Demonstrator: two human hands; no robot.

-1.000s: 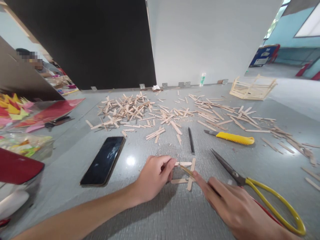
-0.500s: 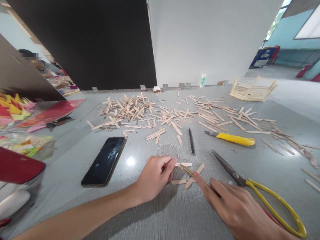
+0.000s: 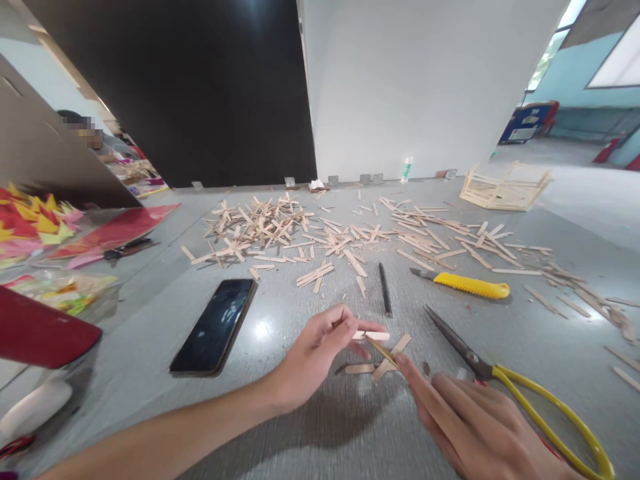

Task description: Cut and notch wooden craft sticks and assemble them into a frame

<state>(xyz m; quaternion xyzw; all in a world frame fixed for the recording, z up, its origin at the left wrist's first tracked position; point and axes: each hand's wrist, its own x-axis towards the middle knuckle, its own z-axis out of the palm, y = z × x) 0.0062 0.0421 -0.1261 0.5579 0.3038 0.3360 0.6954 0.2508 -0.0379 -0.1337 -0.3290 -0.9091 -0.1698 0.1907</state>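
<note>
My left hand (image 3: 325, 347) pinches a short pale craft stick (image 3: 377, 336) between thumb and fingers, just above the table. In my right hand (image 3: 475, 413) is a thin gold-brown pointed tool (image 3: 381, 349), its kind not clear, with the index finger along it. Its tip touches or nearly touches the stick near the left fingertips. Below, two crossed craft sticks (image 3: 400, 345) lie on the table, partly behind the tool. Beside the right hand rest large scissors (image 3: 480, 365) with yellow handles, partly covered by that hand.
Ahead lie a black pen-like rod (image 3: 385, 290), a yellow utility knife (image 3: 470, 285) and a heap of craft sticks (image 3: 260, 223). A phone (image 3: 215, 327) is at left, beyond it a red object (image 3: 45, 327). A stick frame (image 3: 505, 190) stands far right. A person (image 3: 95, 137) sits far left.
My left hand has lifted slightly with the stick, its fingers now reaching behind it. The tool in my right hand follows at the stick. The view has shifted a little.
</note>
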